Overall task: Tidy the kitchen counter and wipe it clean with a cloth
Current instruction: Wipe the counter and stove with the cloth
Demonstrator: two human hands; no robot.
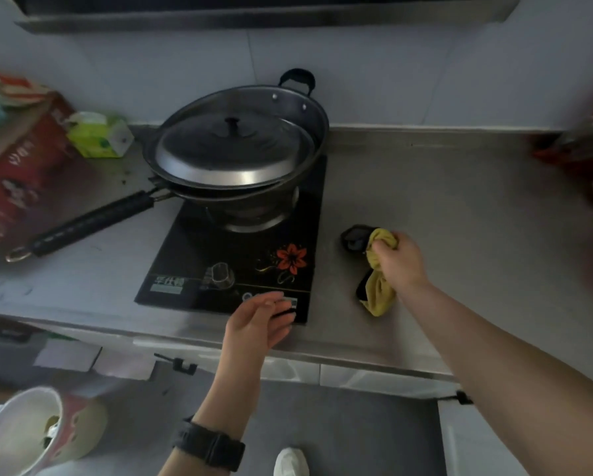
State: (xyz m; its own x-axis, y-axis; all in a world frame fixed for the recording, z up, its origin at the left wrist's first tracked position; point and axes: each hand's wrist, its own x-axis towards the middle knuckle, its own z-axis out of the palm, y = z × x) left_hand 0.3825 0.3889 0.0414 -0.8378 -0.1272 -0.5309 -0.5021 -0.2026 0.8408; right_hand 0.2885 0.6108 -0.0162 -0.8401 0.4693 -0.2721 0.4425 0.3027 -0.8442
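Observation:
My right hand is closed around a bunched yellow cloth with black edging, held on the grey steel counter just right of the black induction cooker. A dark part of the cloth pokes out beyond my fingers. My left hand hovers over the cooker's front edge, fingers apart, palm turned right, holding nothing. A black watch sits on that wrist.
A lidded wok with a long black handle sits on the cooker. A green tissue pack and a red bag stand at the left, blurred red items at the far right. A paper cup with scraps is at the lower left.

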